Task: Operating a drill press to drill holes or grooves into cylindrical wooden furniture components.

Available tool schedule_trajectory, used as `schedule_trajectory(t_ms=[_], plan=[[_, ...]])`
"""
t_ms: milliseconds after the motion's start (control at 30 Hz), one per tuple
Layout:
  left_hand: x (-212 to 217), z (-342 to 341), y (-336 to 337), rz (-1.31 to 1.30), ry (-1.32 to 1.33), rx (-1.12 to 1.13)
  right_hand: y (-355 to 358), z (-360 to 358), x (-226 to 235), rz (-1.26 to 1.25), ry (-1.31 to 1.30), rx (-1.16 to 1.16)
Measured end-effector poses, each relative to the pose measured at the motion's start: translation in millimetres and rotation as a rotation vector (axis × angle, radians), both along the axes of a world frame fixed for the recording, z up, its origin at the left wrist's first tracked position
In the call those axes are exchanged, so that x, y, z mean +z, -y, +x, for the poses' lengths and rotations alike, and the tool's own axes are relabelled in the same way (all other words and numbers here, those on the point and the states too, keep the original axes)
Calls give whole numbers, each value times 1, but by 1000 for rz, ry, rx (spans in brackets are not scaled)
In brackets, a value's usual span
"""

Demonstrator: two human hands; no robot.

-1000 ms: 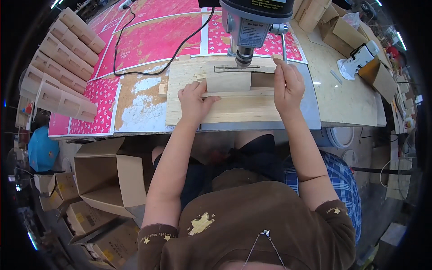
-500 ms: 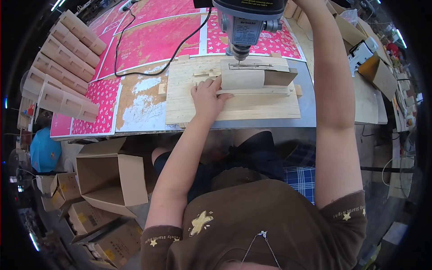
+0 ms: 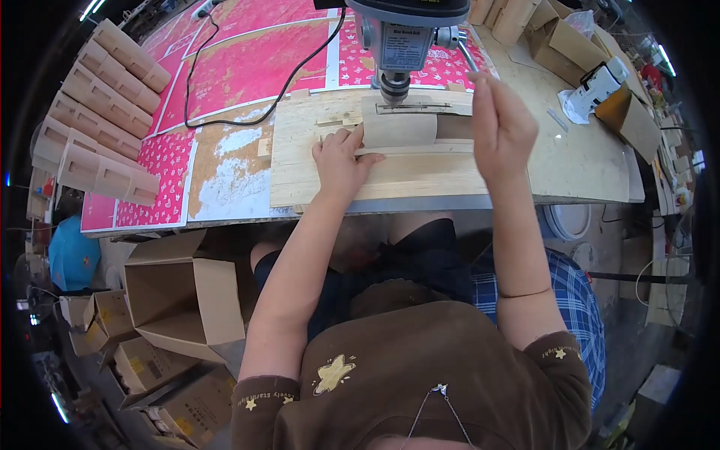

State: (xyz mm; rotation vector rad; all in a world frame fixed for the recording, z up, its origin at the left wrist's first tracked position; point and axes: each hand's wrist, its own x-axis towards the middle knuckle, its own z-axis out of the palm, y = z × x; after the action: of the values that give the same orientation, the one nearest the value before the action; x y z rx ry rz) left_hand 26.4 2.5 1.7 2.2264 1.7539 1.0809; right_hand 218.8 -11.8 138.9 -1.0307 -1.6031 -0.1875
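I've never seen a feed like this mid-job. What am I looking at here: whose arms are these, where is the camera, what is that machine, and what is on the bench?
The camera is worn on the person's head and looks down through a fisheye lens, so straight edges bend near the rim. The two bare arms rising from the lower edge are the wearer's own. The grey machine at the top is a bench drill press with its bit pointing down at a small wooden piece. That piece lies on a pale wooden board on the workbench. The left hand presses flat on the wooden piece. The right hand is raised beside the drill, by its feed lever; whether it grips it is unclear. Stacked wooden boxes sit far left, pink patterned sheets cover the bench, and cardboard boxes stand below.
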Motion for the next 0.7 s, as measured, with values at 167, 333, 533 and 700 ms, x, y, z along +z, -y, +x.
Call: schedule_trajectory(t_ms=[167,333,533,700], plan=[[-3,4,-5,3,0,-33,-20,6,-57,38,-7,44],[-6,-4,-5,27,-36,18,-28,1,-54,137,21,99],[-2,-2,1,116,-2,46,-44,10,55,104,-4,-29],[3,9,3,-50,103,38,-164,52,90,-206,64,24]])
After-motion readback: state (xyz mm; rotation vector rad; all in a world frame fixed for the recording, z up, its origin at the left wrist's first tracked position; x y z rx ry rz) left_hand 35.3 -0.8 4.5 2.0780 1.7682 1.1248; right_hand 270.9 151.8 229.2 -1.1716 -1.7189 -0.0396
